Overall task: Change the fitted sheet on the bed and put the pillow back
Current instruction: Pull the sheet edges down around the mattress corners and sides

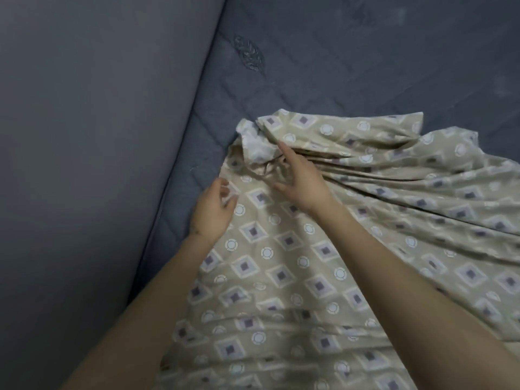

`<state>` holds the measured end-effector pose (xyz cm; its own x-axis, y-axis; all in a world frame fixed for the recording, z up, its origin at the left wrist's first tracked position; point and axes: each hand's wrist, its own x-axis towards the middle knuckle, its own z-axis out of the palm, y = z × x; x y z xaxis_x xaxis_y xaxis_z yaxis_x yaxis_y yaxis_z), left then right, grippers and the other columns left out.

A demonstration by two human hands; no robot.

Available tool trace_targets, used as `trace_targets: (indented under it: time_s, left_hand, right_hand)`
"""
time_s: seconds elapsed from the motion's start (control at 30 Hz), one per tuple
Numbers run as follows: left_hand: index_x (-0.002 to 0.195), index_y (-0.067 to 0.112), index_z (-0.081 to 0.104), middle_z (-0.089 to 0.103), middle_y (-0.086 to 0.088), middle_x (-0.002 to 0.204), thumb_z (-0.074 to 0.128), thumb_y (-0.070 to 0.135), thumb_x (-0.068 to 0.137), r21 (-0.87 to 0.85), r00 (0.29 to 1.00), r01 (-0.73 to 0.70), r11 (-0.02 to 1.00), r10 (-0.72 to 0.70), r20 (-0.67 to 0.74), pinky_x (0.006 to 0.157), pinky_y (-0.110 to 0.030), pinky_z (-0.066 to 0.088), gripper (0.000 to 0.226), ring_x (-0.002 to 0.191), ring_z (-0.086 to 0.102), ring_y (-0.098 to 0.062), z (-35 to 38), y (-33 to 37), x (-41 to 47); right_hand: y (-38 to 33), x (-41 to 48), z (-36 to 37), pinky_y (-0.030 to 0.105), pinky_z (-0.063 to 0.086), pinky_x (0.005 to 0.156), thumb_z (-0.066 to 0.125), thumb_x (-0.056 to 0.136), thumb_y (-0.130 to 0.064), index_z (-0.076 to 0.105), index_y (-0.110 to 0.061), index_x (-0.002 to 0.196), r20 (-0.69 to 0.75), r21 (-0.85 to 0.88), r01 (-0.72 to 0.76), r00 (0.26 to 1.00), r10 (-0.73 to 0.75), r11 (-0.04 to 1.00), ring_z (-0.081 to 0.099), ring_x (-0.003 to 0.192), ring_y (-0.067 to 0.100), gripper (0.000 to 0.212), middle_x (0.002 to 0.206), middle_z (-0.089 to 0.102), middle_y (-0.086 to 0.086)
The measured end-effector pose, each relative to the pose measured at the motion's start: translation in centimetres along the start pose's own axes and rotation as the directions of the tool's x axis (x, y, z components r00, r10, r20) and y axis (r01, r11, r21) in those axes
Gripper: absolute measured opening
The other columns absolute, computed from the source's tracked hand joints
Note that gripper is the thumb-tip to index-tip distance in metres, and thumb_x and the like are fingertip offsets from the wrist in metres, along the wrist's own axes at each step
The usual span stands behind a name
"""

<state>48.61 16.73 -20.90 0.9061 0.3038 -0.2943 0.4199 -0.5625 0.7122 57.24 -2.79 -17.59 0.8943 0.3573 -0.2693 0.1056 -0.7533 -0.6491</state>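
A beige fitted sheet [323, 249] printed with squares and circles lies bunched on a dark blue quilted mattress [323, 66]. It covers only the lower right part, and its white underside shows at a turned-up corner [257, 146]. My left hand [213, 206] pinches the sheet's left edge with curled fingers, close to the mattress side. My right hand [301, 181] lies spread on the gathered folds just below that corner, fingers straight. No pillow is in view.
A grey padded bed frame or headboard panel [84, 136] runs along the mattress's left side, with a narrow seam between them. An embroidered leaf mark [249, 54] sits on the bare mattress beyond the sheet.
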Motion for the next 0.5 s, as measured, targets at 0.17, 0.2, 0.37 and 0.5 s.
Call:
trace_targets:
  time_s: [0.17, 0.2, 0.37, 0.5]
  left_hand:
    - [0.113, 0.018, 0.058, 0.054, -0.005, 0.107, 0.069, 0.037, 0.085, 0.567, 0.967, -0.229, 0.791, 0.118, 0.226, 0.078, -0.038, 0.047, 0.036, 0.102, 0.053, -0.027, 2.7, -3.6, -4.1]
    - [0.101, 0.016, 0.061, 0.055, -0.007, 0.097, 0.070, 0.028, 0.086, 0.587, 0.956, -0.292, 0.755, 0.216, 0.198, 0.067, -0.037, 0.045, 0.022, 0.090, 0.057, -0.028, 2.7, -3.5, -4.3]
    - [0.081, 0.008, 0.056, 0.061, -0.012, 0.064, 0.059, 0.020, 0.096, 0.463, 0.939, -0.279, 0.841, 0.340, -0.050, 0.045, -0.030, 0.033, 0.019, 0.053, 0.056, -0.034, 0.6, -2.1, -2.0]
    - [0.086, 0.014, 0.045, 0.065, -0.012, 0.073, 0.043, 0.020, 0.101, 0.126, 0.958, -0.164, 0.978, 0.188, -0.215, 0.055, -0.045, 0.053, 0.016, 0.062, 0.062, -0.031, -0.9, 0.0, 1.1]
  right_hand:
    - [0.5, -3.6, 2.7, 0.038, 0.046, 0.083, 0.076, 0.079, -0.040, 0.044, -0.018, 0.130, -0.128, -0.136, -0.075, 0.990, 0.058, 0.988, 0.055, 0.109, 0.026, 0.064, 0.122, 0.055, 0.006]
    - [0.6, -4.6, 3.2, 0.039, 0.046, 0.079, 0.075, 0.078, -0.044, 0.044, -0.015, 0.125, -0.116, -0.190, -0.106, 0.990, 0.084, 0.976, 0.056, 0.105, 0.027, 0.063, 0.118, 0.055, 0.006]
    - [2.2, -7.6, 5.4, 0.033, 0.043, 0.074, 0.063, 0.085, -0.051, 0.047, -0.022, 0.123, 0.176, -0.441, -0.225, 0.928, 0.329, 0.869, 0.061, 0.107, 0.026, 0.051, 0.120, 0.062, 0.002]
    - [0.7, -4.9, 5.9, 0.035, 0.034, 0.062, 0.044, 0.099, -0.024, 0.055, -0.015, 0.102, 0.065, -0.411, -0.080, 0.991, 0.117, 0.908, 0.062, 0.088, 0.034, 0.014, 0.098, 0.066, 0.012]
